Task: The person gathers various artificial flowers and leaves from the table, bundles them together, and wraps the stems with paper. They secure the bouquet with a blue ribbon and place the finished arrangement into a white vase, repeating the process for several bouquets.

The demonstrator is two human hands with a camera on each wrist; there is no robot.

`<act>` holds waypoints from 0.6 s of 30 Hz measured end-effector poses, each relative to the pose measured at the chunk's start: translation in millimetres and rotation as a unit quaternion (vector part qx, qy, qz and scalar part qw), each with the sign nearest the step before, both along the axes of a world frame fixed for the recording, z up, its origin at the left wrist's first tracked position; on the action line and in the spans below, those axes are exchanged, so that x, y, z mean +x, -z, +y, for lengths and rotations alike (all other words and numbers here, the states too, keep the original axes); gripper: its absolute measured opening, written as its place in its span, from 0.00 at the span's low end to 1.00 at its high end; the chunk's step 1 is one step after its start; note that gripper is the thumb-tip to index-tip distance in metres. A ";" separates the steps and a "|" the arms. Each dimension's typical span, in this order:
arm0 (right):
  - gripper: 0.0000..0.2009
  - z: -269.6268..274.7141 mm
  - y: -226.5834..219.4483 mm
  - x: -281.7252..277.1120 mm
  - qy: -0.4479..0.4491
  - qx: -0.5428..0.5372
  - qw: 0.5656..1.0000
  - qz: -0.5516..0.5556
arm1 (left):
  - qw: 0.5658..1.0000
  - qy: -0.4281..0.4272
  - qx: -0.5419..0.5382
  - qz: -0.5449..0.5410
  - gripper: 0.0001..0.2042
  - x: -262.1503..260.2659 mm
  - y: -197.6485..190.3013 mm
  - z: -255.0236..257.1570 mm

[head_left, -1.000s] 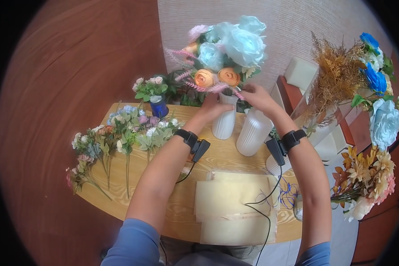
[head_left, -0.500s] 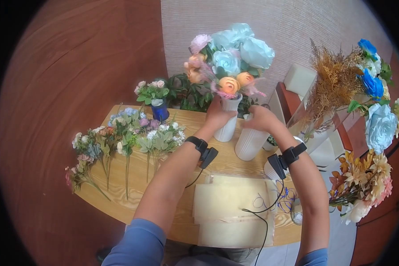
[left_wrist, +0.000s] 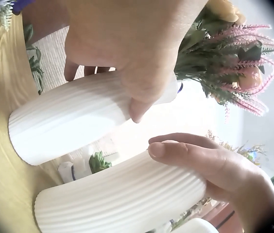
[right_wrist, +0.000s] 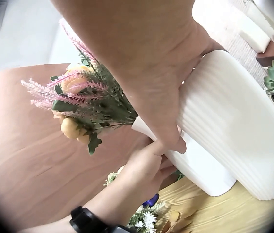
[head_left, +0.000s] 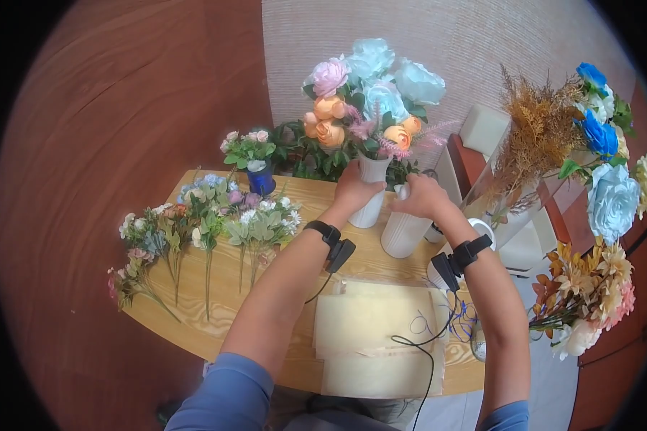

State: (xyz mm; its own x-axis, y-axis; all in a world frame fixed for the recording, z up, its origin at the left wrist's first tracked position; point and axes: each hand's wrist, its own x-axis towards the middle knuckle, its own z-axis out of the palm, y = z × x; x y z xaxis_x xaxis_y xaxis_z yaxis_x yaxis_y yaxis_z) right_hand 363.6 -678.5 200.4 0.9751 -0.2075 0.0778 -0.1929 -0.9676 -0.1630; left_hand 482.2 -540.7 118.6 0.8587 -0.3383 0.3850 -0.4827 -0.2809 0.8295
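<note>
In the head view, a slim white vase (head_left: 370,209) stands at the back of the table, holding a bouquet of pale blue, pink and orange flowers (head_left: 381,97). My left hand (head_left: 355,191) grips this vase just below its flared mouth, thumb across the front. Beside it, on the right, is a wider ribbed white vase (head_left: 402,235). Around its upper end my right hand (head_left: 424,196) is curled, the thumb on the near side in the left wrist view. Both vases' bases meet the tabletop there. Pink sprigs (left_wrist: 248,63) spread from the bouquet.
Several flower stems (head_left: 207,237) lie on the table's left, near a blue pot (head_left: 260,179) of small flowers. Beige sheets (head_left: 374,323) lie in front, with blue wire (head_left: 464,321) beside them. A tall clear vase (head_left: 492,183) and more flowers crowd the right.
My right hand has come down from beside the bouquet's stems to the wider vase and now grips it. The bouquet has turned in the slim vase. My left hand has stayed on the slim vase.
</note>
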 end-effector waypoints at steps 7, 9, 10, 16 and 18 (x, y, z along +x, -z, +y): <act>0.33 -1.5 3.3 -1.9 -0.003 -0.002 1.000 -0.005 | 0.995 -0.001 0.096 0.018 0.41 -7.4 -3.1 14.5; 0.35 0.3 4.9 -3.6 -0.016 -0.020 0.999 -0.031 | 0.993 -0.014 0.115 0.023 0.42 -11.9 -5.9 25.3; 0.35 -0.2 7.3 -5.9 -0.027 -0.019 0.999 -0.028 | 0.993 -0.005 0.116 0.037 0.42 -14.1 -6.4 29.1; 0.30 17.9 -3.2 -25.9 -0.106 0.010 0.957 -0.271 | 0.997 -0.013 0.079 0.003 0.32 -50.9 -13.1 63.8; 0.25 30.6 -12.6 -37.0 -0.135 0.075 0.928 -0.339 | 0.997 -0.011 0.073 -0.027 0.27 -61.3 -10.3 80.9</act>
State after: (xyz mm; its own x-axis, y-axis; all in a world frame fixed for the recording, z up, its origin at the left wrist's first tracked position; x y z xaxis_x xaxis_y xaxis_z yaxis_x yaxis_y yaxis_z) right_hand 326.6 -647.9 212.9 0.7307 -0.0205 0.6824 0.2502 -0.9220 -0.2956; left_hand 420.9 -459.8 128.9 0.8464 -0.3747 0.3783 -0.5170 -0.4084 0.7523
